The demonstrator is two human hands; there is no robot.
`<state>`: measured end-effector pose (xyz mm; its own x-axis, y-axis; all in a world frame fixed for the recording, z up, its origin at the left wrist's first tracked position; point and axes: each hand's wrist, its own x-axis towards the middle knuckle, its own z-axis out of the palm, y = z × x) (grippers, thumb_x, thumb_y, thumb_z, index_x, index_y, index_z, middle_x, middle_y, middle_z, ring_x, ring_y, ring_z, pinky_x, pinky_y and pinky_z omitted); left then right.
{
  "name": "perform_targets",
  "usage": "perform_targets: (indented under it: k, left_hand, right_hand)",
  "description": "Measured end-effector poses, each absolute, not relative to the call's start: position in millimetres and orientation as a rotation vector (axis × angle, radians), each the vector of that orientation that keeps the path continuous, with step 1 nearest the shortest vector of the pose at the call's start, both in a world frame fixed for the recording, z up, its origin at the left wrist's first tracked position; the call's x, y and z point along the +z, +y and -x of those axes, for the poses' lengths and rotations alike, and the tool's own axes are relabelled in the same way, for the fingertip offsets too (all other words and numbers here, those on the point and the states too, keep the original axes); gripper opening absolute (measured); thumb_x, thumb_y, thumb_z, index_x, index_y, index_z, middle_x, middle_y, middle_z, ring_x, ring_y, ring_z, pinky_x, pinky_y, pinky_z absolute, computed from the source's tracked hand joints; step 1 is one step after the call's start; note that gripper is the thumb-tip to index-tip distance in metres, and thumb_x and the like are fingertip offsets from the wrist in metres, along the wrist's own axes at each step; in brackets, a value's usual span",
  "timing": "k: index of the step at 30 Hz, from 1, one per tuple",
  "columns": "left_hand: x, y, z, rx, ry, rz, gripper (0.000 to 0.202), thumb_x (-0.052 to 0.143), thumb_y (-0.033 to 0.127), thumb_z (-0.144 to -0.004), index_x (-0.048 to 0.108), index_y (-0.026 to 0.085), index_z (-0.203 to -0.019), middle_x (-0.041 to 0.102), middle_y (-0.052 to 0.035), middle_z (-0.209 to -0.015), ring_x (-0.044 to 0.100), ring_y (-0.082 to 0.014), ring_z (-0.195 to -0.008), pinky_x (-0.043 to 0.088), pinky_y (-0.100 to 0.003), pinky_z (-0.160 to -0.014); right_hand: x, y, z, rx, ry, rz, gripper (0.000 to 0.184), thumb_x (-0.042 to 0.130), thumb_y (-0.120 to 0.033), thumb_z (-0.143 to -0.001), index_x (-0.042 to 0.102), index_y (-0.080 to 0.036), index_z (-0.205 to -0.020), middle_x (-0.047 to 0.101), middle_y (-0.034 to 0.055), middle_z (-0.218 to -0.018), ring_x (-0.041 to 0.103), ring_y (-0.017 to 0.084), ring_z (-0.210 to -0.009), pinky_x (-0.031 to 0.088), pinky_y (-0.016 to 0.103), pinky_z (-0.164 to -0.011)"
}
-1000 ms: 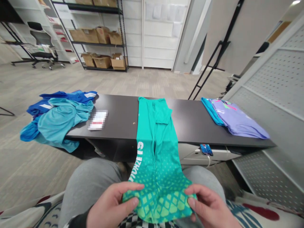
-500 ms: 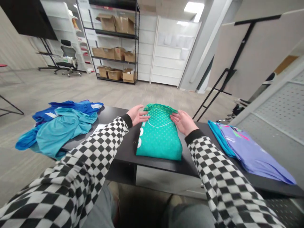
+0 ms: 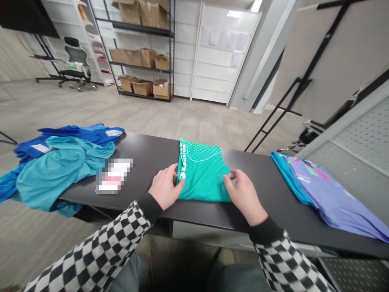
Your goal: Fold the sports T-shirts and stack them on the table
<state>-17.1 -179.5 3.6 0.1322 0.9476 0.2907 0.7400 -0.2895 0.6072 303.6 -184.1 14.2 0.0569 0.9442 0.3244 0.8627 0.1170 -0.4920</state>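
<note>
A green shirt [image 3: 203, 170] with a dotted pattern and white lettering lies folded on the black table [image 3: 152, 162], in the middle. My left hand [image 3: 165, 190] grips its near left edge, fingers curled under the cloth. My right hand [image 3: 243, 194] pinches the near right corner, thumb on top. Both sleeves are black and white checked.
A heap of blue and turquoise shirts [image 3: 57, 162] covers the table's left end, with a blurred white card [image 3: 113, 175] beside it. A folded stack with a lilac shirt [image 3: 325, 190] on top lies at the right. Shelves with cardboard boxes [image 3: 142, 56] stand behind.
A second ago the green shirt hung long from the table to my lap. It was folded over on the table, and my hands have since slid from its far edge to its near edge.
</note>
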Motion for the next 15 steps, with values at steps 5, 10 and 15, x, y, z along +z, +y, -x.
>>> perform_targets:
  k: [5,10,15]
  left_hand:
    - [8.8,-197.4,9.3,0.762,1.78,-1.968,0.054,0.068,0.033,-0.1,0.062,0.024,-0.153,0.081,-0.0034,-0.098,0.072,-0.0331,-0.105,0.05,-0.048,-0.1]
    - [9.1,-196.6,4.1,1.093,1.554,-1.811,0.044,0.065,0.027,-0.1,0.068,0.022,-0.144,0.079,-0.0017,-0.095,0.073,-0.0249,-0.094,0.053,-0.039,-0.093]
    - [1.9,-236.0,25.9,1.377,1.352,-1.902,0.025,0.065,0.029,-0.103,0.078,0.024,-0.124,0.079,-0.0036,-0.102,0.074,-0.0244,-0.106,0.054,-0.04,-0.103]
  right_hand:
    - [17.4,-204.8,-300.5,0.339,-1.807,2.105,0.034,0.063,-0.048,-0.107,0.071,-0.022,-0.086,0.078,0.0117,-0.088,0.072,0.029,-0.085,0.046,0.036,-0.075]
    - [33.3,-210.4,-294.4,0.442,-1.655,1.991,0.023,0.063,-0.032,-0.099,0.062,-0.024,-0.078,0.073,0.0051,-0.079,0.067,0.024,-0.078,0.042,0.033,-0.071]
    - [24.9,-264.2,-304.3,0.304,-1.635,1.706,0.029,0.06,-0.048,-0.102,0.066,-0.025,-0.086,0.075,0.0056,-0.089,0.068,0.026,-0.084,0.048,0.036,-0.08]
